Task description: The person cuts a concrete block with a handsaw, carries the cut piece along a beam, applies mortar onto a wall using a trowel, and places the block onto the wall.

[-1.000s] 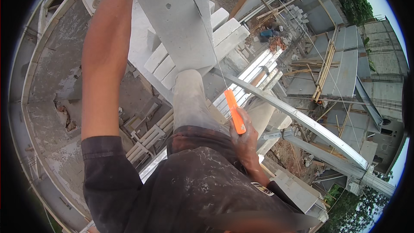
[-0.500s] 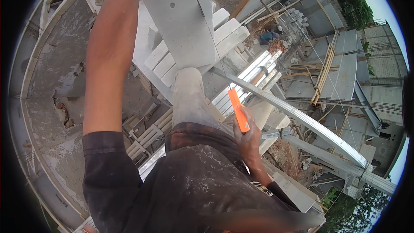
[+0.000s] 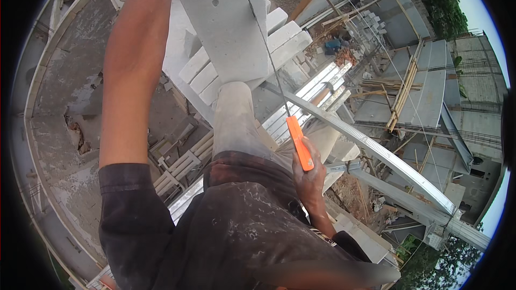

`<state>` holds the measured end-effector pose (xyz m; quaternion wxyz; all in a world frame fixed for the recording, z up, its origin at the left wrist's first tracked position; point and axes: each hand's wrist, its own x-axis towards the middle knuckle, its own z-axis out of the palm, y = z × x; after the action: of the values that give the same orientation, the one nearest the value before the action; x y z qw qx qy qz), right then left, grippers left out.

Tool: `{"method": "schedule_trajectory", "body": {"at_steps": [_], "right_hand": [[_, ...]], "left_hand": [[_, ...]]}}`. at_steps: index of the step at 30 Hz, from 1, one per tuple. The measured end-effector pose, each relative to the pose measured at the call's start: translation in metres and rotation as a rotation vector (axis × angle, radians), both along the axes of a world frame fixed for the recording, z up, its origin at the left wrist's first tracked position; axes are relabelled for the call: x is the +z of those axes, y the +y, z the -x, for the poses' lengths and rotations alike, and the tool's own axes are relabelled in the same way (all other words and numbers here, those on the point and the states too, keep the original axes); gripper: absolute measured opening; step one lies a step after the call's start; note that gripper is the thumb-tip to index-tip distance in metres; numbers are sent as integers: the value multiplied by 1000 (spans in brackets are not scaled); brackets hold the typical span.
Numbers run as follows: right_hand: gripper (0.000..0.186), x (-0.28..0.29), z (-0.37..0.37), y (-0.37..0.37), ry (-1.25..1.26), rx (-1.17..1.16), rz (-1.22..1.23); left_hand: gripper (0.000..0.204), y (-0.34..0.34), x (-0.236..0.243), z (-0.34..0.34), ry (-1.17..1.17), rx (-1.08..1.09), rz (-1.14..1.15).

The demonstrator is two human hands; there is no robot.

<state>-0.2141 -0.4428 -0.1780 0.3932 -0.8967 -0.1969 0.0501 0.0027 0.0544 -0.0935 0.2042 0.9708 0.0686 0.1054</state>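
My right hand is wrapped round the orange handle of a handsaw. The saw's thin dark blade, seen nearly edge-on, runs up along the right part of a long pale grey concrete block. A dark line crosses the block there, with the blade at it. My left forearm reaches up past the block's left side and leaves the picture at the top, so the left hand is out of sight. My knee in dusty trousers is against the block's near end.
More pale blocks lie under and beside the long one. A hammer rests on white metal strips right of them. A metal beam slants across the right side. Bamboo poles and rubble lie lower down; a concrete surface spreads left.
My right hand has drawn the saw slightly back toward my body, and more of the blade shows between handle and block. The block and my left arm stay nearly in place.
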Motion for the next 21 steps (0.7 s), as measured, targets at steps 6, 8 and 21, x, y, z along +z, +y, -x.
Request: {"method": "schedule_trajectory", "body": {"at_steps": [6,8,21], "right_hand": [[39,18,-106,110,94,88,29],[39,4,-136,127,-113,91,31],[39,16,-133,131,64,107,42]], "left_hand": [[68,2,8,16,9,63,17],[68,-6,24,7,-18,50,6],[68,2,47,27,28,181,33]]}}
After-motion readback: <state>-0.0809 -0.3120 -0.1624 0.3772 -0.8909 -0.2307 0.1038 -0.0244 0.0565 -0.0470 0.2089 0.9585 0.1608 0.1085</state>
